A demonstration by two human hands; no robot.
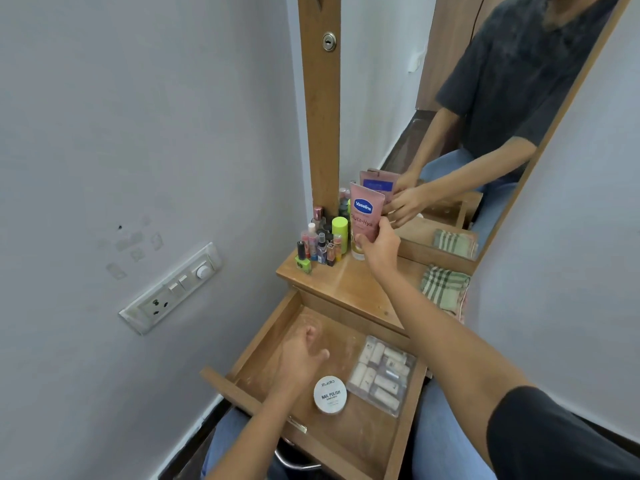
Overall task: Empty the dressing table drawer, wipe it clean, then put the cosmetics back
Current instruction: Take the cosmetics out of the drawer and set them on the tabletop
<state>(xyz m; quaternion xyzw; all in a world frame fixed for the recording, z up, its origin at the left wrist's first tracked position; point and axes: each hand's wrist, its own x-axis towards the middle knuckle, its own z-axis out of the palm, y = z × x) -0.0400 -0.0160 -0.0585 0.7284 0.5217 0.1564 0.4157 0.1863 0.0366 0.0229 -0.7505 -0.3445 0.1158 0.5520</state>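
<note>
The wooden drawer (263,336) of the dressing table is pulled open below me. Inside it lie a round white nail polish remover tub (330,394) and a clear plastic case (381,374) of small white bottles. My left hand (303,356) hovers inside the drawer with loosely curled fingers, holding nothing. My right hand (379,245) grips a pink Vaseline tube (365,216), standing cap down on the table top (349,289) against the mirror. Several small cosmetics bottles (323,244) stand in a cluster left of the tube.
A folded checked cloth (445,289) lies at the right of the table top. The mirror (450,116) reflects me and the objects. A wall switchboard (171,289) sits to the left. The table's wooden upright (320,109) carries a lock.
</note>
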